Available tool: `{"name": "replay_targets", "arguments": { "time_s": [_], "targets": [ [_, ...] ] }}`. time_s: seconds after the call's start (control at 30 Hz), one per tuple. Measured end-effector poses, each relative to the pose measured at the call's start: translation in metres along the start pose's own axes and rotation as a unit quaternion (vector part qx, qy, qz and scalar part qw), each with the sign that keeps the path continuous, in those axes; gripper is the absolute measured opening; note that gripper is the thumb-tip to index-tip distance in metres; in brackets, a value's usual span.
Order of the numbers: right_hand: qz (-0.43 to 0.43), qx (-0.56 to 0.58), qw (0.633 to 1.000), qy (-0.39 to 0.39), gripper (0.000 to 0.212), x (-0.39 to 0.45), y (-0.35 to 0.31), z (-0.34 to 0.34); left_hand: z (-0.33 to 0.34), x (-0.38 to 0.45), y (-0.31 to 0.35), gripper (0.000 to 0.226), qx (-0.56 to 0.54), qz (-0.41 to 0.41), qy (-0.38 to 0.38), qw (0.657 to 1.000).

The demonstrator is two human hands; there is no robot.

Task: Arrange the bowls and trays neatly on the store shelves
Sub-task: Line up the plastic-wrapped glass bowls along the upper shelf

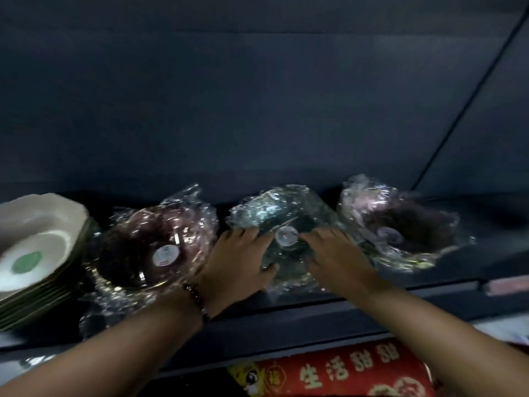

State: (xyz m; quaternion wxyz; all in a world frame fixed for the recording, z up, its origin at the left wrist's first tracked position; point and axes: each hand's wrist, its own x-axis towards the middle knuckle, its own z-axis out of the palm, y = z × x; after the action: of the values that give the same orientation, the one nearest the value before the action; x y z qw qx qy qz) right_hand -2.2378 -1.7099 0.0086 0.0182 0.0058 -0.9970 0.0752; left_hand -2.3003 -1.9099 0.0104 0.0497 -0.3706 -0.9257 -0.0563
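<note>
Head view: dim shelf bay seen from above and in front; some motion blur, detail soft.
Shelf: dark shelf (400,299) carries a row of wares along its front edge, dark back panel behind.
Middle bowl: greenish clear bowl (283,222) in crinkled plastic wrap, tilted so its inside faces the camera; round pale sticker at its centre. Sits on the shelf between two purplish wrapped bowls.
Left hand: left hand (243,253) lies flat against the bowl's left flank, fingers (252,234) spread wide, thumb on the lower rim. Beaded bracelet (197,300) at the wrist.
Right hand: right hand (335,253) presses the right flank, fingers long and open, laid over the wrap. Neither hand closes round anything; the bowl is cradled between two open palms.
Why held so: likely a two-sided steady, to square the bowl in its gap and keep the slippery wrap from sliding. My reading only.
Left neighbour: purplish wrapped bowl (154,242) with a white round label, just beside the left hand, tilted the same way.
Right neighbour: second purplish bowl (400,224), near but apart from the right hand.
Far left: stack of cream trays (37,253), green sticker on the top one, leaning toward the camera.
Below shelf: red printed packaging (343,373), partly hidden.
Progress: row looks roughly spaced; wrap ends loose and untidy.
</note>
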Motion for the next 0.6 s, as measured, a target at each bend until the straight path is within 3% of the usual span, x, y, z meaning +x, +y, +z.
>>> {"name": "replay_targets", "arguments": {
  "time_s": [0.13, 0.33, 0.47, 0.6],
  "targets": [
    [0.085, -0.002, 0.996, 0.024, 0.042, -0.038, 0.077, -0.017, 0.007, 0.051, 0.060, 0.059, -0.007, 0.073, -0.009, 0.997],
    [0.218, -0.023, 0.976, 0.010, 0.054, -0.092, 0.168, -0.032, 0.028, 0.111, 0.146, 0.051, -0.030, 0.164, 0.019, 0.986],
    [0.201, 0.001, 0.979, -0.009, 0.066, -0.100, 0.195, -0.020, 0.054, 0.142, 0.180, 0.044, 0.004, 0.189, -0.008, 0.982],
    [0.162, -0.009, 0.987, -0.007, 0.053, -0.090, 0.211, 0.002, 0.076, 0.163, 0.183, 0.041, 0.023, 0.177, -0.049, 0.983]
  ]
}}
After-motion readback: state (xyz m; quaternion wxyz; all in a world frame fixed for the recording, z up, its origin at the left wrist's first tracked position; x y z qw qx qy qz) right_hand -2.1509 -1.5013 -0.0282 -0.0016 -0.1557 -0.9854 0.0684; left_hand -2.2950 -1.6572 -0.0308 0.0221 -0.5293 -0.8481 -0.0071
